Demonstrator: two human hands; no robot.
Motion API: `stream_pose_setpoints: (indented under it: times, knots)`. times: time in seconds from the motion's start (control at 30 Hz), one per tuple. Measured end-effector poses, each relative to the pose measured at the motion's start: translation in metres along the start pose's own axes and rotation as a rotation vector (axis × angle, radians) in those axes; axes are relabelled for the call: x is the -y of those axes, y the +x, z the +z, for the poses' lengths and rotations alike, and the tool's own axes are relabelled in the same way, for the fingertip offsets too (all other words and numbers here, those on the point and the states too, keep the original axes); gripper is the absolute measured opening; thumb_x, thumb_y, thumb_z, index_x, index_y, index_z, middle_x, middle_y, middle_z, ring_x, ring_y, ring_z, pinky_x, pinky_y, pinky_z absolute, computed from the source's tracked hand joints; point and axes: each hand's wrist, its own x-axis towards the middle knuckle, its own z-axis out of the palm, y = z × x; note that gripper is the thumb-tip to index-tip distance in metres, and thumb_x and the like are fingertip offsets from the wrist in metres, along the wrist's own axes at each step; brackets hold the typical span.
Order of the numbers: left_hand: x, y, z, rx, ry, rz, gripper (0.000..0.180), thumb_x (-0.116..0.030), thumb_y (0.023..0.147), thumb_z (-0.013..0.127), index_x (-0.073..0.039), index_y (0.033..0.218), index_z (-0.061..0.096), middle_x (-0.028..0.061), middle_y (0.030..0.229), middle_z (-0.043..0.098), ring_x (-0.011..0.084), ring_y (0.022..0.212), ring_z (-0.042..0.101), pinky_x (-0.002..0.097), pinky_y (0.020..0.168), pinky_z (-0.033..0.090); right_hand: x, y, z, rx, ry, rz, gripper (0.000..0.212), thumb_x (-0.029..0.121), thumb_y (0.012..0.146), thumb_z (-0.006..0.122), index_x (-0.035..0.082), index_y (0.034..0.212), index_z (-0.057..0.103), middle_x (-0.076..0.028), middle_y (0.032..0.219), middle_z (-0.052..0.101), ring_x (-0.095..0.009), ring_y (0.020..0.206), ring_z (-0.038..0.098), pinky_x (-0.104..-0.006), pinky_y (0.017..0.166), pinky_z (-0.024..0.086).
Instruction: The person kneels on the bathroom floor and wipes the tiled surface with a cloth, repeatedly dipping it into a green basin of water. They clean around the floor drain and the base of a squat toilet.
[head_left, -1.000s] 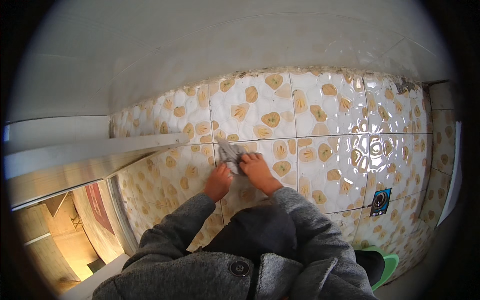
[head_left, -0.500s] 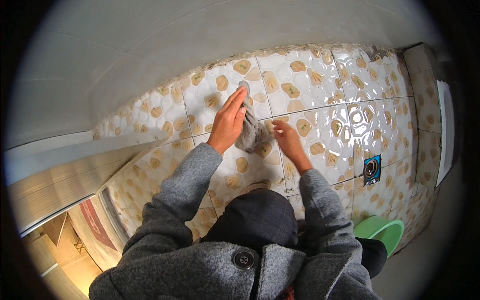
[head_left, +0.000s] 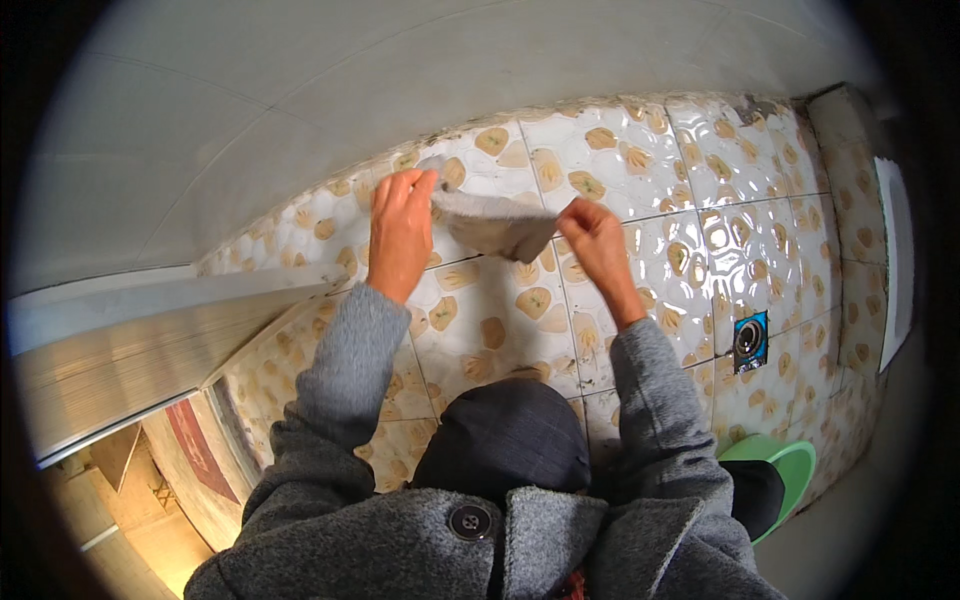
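Note:
A grey-brown cloth [head_left: 490, 222] is stretched between my two hands above the tiled floor. At its left end, my left hand [head_left: 402, 228] pinches the edge between thumb and fingers, with a bit of cloth poking out beyond them. My right hand [head_left: 598, 240] grips the opposite corner. The cloth sags in the middle, and its lower edge hangs loose toward me. Under it lies the floor [head_left: 470, 360], white tile with tan stone and leaf shapes.
Wet, shiny tiles [head_left: 730, 240] spread to the right, around a square floor drain [head_left: 750, 341]. A green basin [head_left: 797, 470] stands at the lower right. The grey wall [head_left: 400, 70] borders the far side; a door [head_left: 150, 330] stands at the left.
The cloth, which hung bunched from my left hand, is now spread sideways. My left hand has moved left, and my right hand has taken hold of the other corner.

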Motion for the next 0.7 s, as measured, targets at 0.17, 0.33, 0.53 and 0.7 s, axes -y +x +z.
stream_pose_setpoints:
  times: [0.17,0.33,0.53,0.7]
  knots:
    - [0.002,0.046,0.032,-0.112,0.012,0.027,0.016,0.002,0.078,0.063,-0.001,0.094,0.063,0.0095,0.093,0.058,0.0279,0.09,0.053,0.0386,0.081,0.042,0.054,0.018,-0.059,-0.341,-0.224,-0.215,0.008,0.009,0.077,0.06,0.001,0.076,0.06,-0.01,0.066,0.055,-0.019,0.055,0.052,-0.0306,0.053,0.041]
    - [-0.014,0.047,0.087,-0.036,-0.08,0.076,0.019,-0.002,0.081,0.062,-0.003,0.1,0.063,0.0125,0.102,0.057,0.0315,0.096,0.051,0.0407,0.087,0.041,0.007,-0.001,-0.085,-0.306,-0.52,-0.095,0.006,0.012,0.076,0.064,0.006,0.077,0.062,-0.011,0.071,0.06,-0.028,0.065,0.061,-0.0374,0.059,0.047]
    - [0.003,0.004,0.158,0.48,-0.209,-0.033,0.035,-0.007,0.084,0.062,-0.004,0.118,0.059,0.0155,0.13,0.049,0.0352,0.119,0.045,0.0423,0.101,0.037,-0.08,0.005,-0.09,-0.088,-0.625,0.098,0.03,0.017,0.08,0.064,0.007,0.109,0.064,-0.017,0.111,0.061,-0.036,0.094,0.062,-0.0424,0.081,0.049]
    - [-0.018,0.03,0.211,0.643,-0.306,0.069,0.046,-0.009,0.091,0.054,-0.009,0.136,0.046,0.0167,0.146,0.037,0.0369,0.135,0.032,0.0427,0.11,0.03,-0.109,0.057,-0.064,-0.127,-0.678,-0.106,0.05,0.015,0.079,0.063,0.006,0.127,0.052,-0.02,0.122,0.056,-0.037,0.111,0.054,-0.0402,0.092,0.046]
